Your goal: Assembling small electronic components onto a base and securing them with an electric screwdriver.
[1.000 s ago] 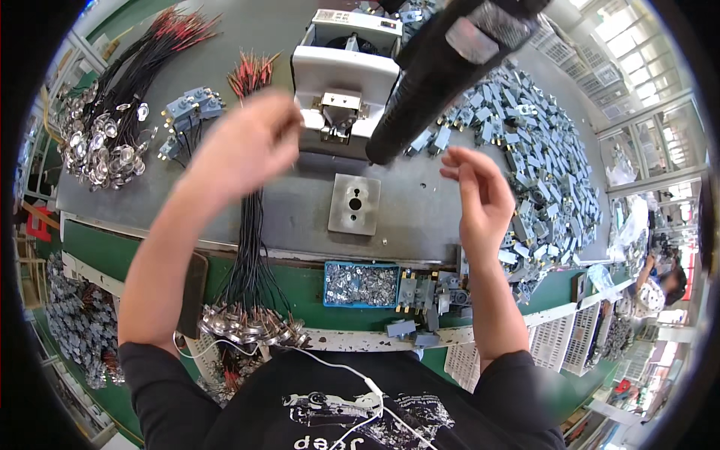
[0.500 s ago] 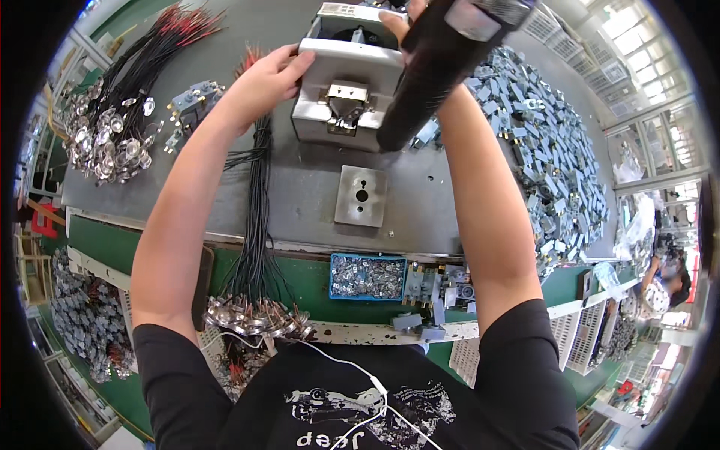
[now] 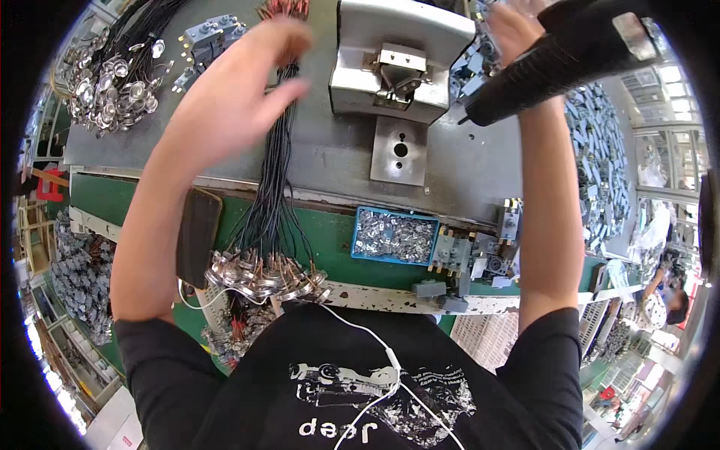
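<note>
Head view: left hand (image 3: 236, 97) spread above black wire bundle (image 3: 274, 195); right hand (image 3: 514, 26) half hidden, grip unclear.

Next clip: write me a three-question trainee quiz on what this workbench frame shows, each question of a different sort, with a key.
1. True or false: the blue tray of small metal parts sits on the green strip at the bench's near edge.
2. The left hand is blurred above which item? A) a bundle of black wires B) a roll of tape C) a paint can
3. Fill in: the grey press fixture stands on the grey benchtop, and the right hand reaches up at its ____ side.

Key: 1 true. 2 A. 3 right; whether that hand holds anything cannot be told, since the black handle covers part of it.
</note>
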`<state>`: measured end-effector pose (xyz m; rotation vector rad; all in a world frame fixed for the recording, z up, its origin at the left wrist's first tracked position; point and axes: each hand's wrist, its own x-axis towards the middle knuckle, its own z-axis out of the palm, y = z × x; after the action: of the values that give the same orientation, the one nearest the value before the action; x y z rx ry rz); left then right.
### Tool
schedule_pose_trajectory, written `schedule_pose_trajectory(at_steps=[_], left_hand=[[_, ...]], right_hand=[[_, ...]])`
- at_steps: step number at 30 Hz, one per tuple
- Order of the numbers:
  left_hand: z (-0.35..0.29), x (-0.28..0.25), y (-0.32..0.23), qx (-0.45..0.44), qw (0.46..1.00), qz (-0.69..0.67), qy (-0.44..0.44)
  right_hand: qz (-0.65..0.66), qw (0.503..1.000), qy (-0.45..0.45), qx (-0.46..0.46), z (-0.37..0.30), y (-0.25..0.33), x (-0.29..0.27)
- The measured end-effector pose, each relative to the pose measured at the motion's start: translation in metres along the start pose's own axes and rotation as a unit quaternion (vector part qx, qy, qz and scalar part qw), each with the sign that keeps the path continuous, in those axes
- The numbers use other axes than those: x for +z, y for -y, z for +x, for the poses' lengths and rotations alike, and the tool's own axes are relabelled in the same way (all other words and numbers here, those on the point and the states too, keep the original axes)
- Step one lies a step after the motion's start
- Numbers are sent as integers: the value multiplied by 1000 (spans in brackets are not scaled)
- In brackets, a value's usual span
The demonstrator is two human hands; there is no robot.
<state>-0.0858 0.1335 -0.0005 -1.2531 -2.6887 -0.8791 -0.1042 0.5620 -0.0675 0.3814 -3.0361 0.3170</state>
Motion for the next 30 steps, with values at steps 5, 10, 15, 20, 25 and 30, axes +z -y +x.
schedule_pose_trajectory(at_steps=[5,10,15,20,25,30], left_hand=[[-65,-19,-35,7,934,51,353],[-53,-34,-16,50,977,-166,128],[-28,-1,-46,142,981,-25,130],[-19,18,-56,123,979,-22,164],[-15,20,-60,122,978,-2,166],[-12,24,-59,140,976,-2,166]], right_hand=[[395,699,-594,-53,-102,174,-28],[308,917,-204,-148,-166,210,-28],[801,576,-31,-161,-164,267,-42],[966,219,82,-106,-160,302,-81],[937,322,55,-127,-171,287,-86],[894,419,42,-155,-167,276,-87]])
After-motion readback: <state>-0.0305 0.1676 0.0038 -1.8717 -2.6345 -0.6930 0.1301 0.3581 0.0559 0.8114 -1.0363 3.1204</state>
